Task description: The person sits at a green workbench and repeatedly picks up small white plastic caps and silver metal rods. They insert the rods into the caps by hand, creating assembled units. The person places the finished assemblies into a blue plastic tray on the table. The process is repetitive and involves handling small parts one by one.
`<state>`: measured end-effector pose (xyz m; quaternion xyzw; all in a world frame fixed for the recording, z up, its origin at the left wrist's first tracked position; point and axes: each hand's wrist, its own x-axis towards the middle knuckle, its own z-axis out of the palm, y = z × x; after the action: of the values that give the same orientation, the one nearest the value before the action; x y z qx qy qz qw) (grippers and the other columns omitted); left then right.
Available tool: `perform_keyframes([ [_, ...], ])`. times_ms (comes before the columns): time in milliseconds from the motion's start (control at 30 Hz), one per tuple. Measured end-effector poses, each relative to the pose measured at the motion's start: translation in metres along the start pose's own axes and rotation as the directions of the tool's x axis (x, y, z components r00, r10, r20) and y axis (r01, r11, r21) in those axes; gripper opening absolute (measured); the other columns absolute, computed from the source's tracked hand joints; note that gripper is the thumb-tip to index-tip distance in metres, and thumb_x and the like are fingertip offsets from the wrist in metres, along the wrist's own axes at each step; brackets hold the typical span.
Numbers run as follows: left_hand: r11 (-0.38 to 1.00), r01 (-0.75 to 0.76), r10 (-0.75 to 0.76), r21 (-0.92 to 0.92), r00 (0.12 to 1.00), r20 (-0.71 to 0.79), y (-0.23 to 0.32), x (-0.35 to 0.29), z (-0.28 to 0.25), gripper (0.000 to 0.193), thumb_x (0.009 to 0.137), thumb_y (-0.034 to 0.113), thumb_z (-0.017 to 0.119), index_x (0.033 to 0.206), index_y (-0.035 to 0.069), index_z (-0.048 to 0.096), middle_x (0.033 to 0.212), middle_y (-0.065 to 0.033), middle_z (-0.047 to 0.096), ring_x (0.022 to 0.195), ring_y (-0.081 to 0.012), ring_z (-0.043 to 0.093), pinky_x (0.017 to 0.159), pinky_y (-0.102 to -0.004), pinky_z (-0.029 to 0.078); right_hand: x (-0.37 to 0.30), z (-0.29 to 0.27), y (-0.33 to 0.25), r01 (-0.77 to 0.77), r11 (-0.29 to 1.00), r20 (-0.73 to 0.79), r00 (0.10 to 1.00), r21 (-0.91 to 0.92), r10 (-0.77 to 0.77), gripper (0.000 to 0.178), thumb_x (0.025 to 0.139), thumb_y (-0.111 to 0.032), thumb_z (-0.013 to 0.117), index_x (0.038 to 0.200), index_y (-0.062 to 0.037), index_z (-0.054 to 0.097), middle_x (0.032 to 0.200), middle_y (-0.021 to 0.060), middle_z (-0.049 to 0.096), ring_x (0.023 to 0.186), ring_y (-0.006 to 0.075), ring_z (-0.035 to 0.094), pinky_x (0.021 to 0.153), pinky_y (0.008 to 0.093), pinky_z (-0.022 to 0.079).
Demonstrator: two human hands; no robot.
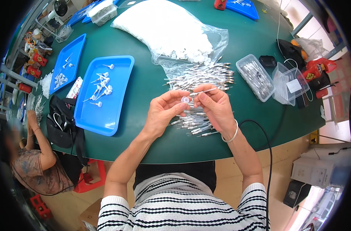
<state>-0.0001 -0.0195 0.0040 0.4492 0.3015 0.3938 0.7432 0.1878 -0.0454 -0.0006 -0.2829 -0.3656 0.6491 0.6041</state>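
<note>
One cap (185, 99) I pinch in my left hand (160, 111); my right hand (218, 109) grips a pin (209, 91) crosswise, its left end near the cap.

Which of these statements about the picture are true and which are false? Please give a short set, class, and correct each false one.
1. The left hand holds a round white cap. True.
2. The right hand is empty. False: it pinches a slim rod.
3. The nearer blue tray lies right of the pile of slim metal-ended parts. False: it lies left of it.
4. A clear box of slim parts stands right of the pile. True.
5. The table has a red top. False: it is green.
</note>
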Motion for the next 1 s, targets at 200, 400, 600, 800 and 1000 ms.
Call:
perform_keyframes([
  [200, 0.999, -0.045, 0.044, -0.02, 0.999, -0.016, -0.005, 0.002, 0.0, 0.028, 0.087, 0.002, 0.065, 0.115, -0.001, 0.06, 0.101, -0.0069, 0.065, 0.088, -0.0128, 0.064, 0.072, -0.0246, 0.054, 0.0, 0.003, 0.002, 0.054, 0.998, -0.044, 0.998, -0.026, -0.055, 0.017, 0.091, -0.01, 0.064, 0.102, 0.0019, 0.065, 0.091, 0.0064, 0.065, 0.077, 0.0089, 0.058, 0.072, 0.0224, 0.048],
  [400, 0.998, -0.057, 0.057, 0.013, 0.997, -0.053, -0.008, 0.001, 0.003, 0.02, 0.087, 0.004, 0.065, 0.107, -0.001, 0.06, 0.097, -0.0053, 0.065, 0.085, -0.0111, 0.064, 0.071, -0.0251, 0.054, 0.0, 0.004, 0.007, 0.067, 0.988, -0.088, 0.993, -0.138, -0.08, 0.017, 0.09, -0.013, 0.065, 0.1, 0.0007, 0.065, 0.083, 0.0049, 0.065, 0.073, 0.0083, 0.058, 0.068, 0.0221, 0.048],
  [600, 0.997, -0.075, 0.075, -0.005, 0.995, -0.073, -0.009, 0.002, 0.003, 0.015, 0.088, 0.006, 0.065, 0.101, 0.0, 0.06, 0.089, -0.0049, 0.064, 0.079, -0.0101, 0.062, 0.068, -0.0243, 0.054, 0.0, 0.005, 0.01, 0.08, 0.983, -0.092, 0.991, -0.168, -0.096, 0.016, 0.09, -0.013, 0.066, 0.099, 0.0002, 0.065, 0.083, 0.0051, 0.065, 0.074, 0.0085, 0.059, 0.068, 0.0221, 0.048],
  [800, 0.996, -0.073, 0.069, -0.046, 0.994, -0.085, -0.009, 0.002, 0.001, 0.011, 0.089, 0.009, 0.065, 0.097, 0.003, 0.059, 0.09, -0.0051, 0.064, 0.077, -0.0097, 0.062, 0.067, -0.0233, 0.054, -0.001, 0.007, 0.011, 0.074, 0.975, -0.071, 0.993, -0.21, -0.091, 0.016, 0.089, -0.01, 0.066, 0.101, 0.0006, 0.065, 0.086, 0.0053, 0.065, 0.076, 0.0092, 0.06, 0.07, 0.0229, 0.05],
  [1000, 0.991, -0.06, 0.052, -0.118, 0.996, -0.072, -0.009, 0.002, 0.0, 0.009, 0.09, 0.009, 0.063, 0.096, 0.003, 0.06, 0.088, -0.005, 0.065, 0.077, -0.0083, 0.063, 0.065, -0.0212, 0.055, -0.003, 0.018, 0.008, 0.087, 0.973, -0.053, 0.994, -0.212, -0.1, 0.017, 0.089, -0.002, 0.063, 0.105, 0.0026, 0.063, 0.094, 0.0068, 0.064, 0.085, 0.0121, 0.063, 0.079, 0.0243, 0.053],
])
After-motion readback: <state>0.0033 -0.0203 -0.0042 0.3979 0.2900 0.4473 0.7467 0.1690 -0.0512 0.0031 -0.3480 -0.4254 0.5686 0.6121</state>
